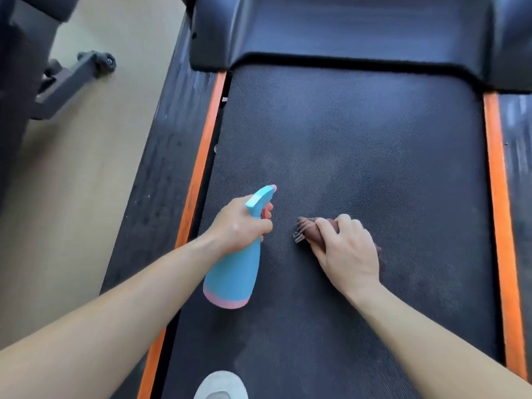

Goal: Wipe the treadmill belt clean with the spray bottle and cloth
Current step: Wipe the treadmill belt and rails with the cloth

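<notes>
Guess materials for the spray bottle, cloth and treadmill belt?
Spray bottle: likely moulded plastic, smooth, semi-matte; uniform blue with pink base band.
Cloth: soft brown fabric, bunched in folds under the right hand, striped fringe-like edge; fibre unclear.
Treadmill belt: probably rubber or PVC, dark, matte; fine dimpled texture, pale hazy smears.

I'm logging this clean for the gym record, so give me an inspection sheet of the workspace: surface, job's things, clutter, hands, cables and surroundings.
Surface: treadmill belt, dark, textured, with pale smudges; orange strips along both sides.
Job's things: blue and pink spray bottle held over the belt, nozzle forward; brown cloth bunched on the belt.
Clutter: nothing seen.
Hands: left hand grips the bottle's neck; right hand grips the cloth against the belt.
Cables: nothing seen.
Surroundings: beige floor to the left; dark wheeled equipment on it; pale shoe tip at the bottom edge.
</notes>
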